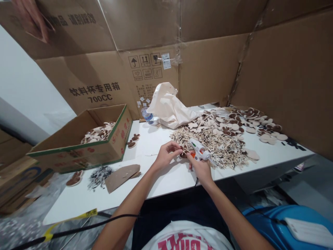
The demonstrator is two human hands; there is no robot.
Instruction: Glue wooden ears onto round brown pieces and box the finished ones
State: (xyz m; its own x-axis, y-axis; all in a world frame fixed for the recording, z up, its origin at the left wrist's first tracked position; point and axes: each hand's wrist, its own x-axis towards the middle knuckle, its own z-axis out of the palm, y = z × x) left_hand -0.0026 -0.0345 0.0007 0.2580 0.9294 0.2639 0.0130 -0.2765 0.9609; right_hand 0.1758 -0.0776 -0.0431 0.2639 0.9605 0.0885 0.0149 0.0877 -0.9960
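Note:
Over the middle of the white table, my left hand pinches the left side of a small brown piece with a pale string bow on it. My right hand is closed around a white glue gun with an orange part, its fingers also touching the brown piece's right edge. Just behind and to the right lies a heap of short pale strings. Beyond it are piled cream and brown felt shapes. The glue gun's nozzle is hidden by the hands.
An open cardboard box with felt pieces stands at the left. Near it lie finished-looking brown shapes, dark scraps and a cardboard sheet. A bottle and white cloth bag stand behind. A blue stool is at right.

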